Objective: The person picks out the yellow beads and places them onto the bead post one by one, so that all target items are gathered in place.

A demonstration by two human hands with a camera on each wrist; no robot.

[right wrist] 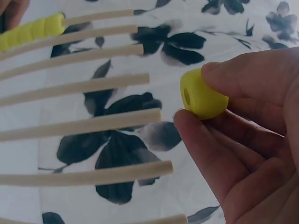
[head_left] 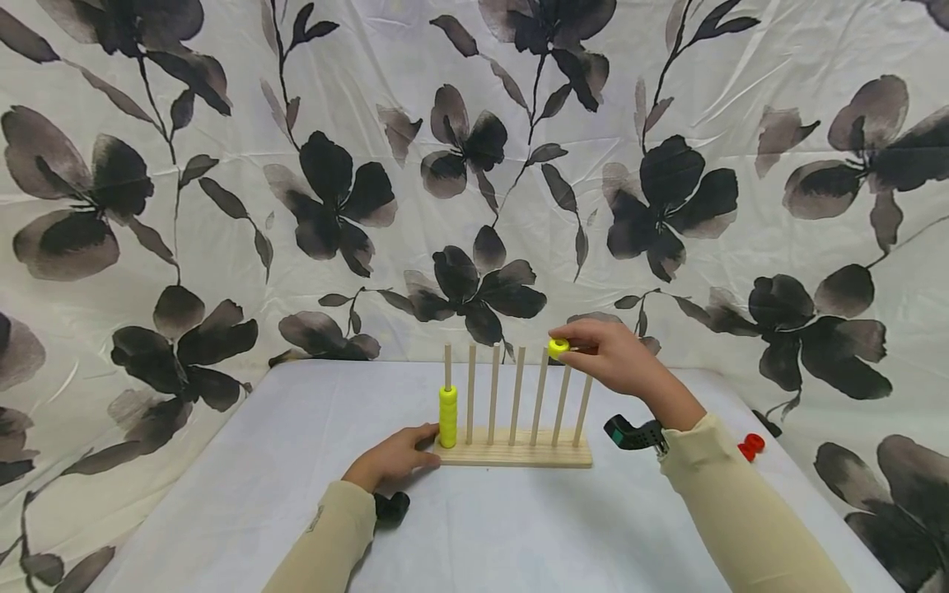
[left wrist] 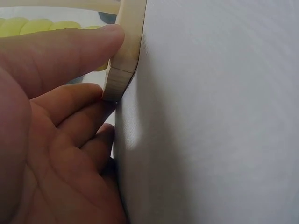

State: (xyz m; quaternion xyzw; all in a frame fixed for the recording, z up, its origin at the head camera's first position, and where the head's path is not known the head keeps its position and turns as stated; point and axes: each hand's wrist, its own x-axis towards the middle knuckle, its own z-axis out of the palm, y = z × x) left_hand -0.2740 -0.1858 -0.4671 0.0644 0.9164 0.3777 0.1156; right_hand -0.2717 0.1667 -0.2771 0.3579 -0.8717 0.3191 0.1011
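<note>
A wooden peg rack (head_left: 511,455) with several upright dowels stands on the table. Yellow beads (head_left: 448,417) are stacked on its leftmost dowel, whose top stays bare. My left hand (head_left: 396,455) holds the rack's left end; in the left wrist view the thumb lies along the front of the base (left wrist: 128,51) and fingertips meet its end. Between thumb and fingers of my right hand (head_left: 611,356) is a single yellow bead (right wrist: 203,93), raised near the dowel tops on the right side. Its hole faces the dowels (right wrist: 154,116) in the right wrist view.
Red beads (head_left: 752,445) lie near the table's right edge. A white cloth covers the table (head_left: 296,494), and a floral curtain (head_left: 460,206) hangs behind it. Black straps with devices (head_left: 633,431) are worn on both wrists.
</note>
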